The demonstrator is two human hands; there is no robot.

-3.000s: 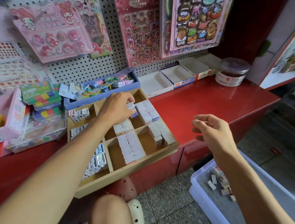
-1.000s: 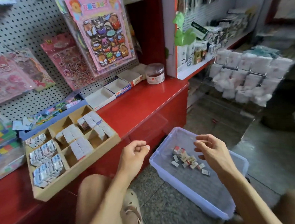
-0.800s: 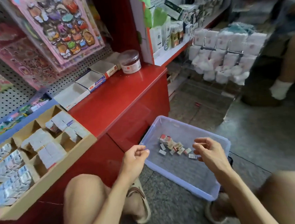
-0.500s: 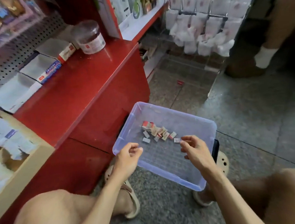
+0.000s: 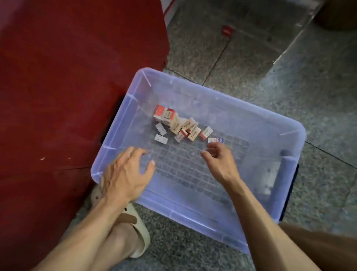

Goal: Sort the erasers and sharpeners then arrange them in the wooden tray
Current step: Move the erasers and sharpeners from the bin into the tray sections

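Red cabinet (image 5: pixel 68 78) fills the upper left of the frame. Translucent blue bin (image 5: pixel 287 171) sits centre-right on the speckled floor (image 5: pixel 294 89). Left hand (image 5: pixel 126 174) hovers over the bin's left rim, fingers spread, holding nothing. Right hand (image 5: pixel 219 162), centre, fingers loosely curled (nothing pinched). Erasers (image 5: pixel 181 127) lie clustered in the bin, above both hands.

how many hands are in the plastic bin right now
2: the left hand over the plastic bin's near-left rim, fingers spread; the right hand over its middle, just short of the erasers.
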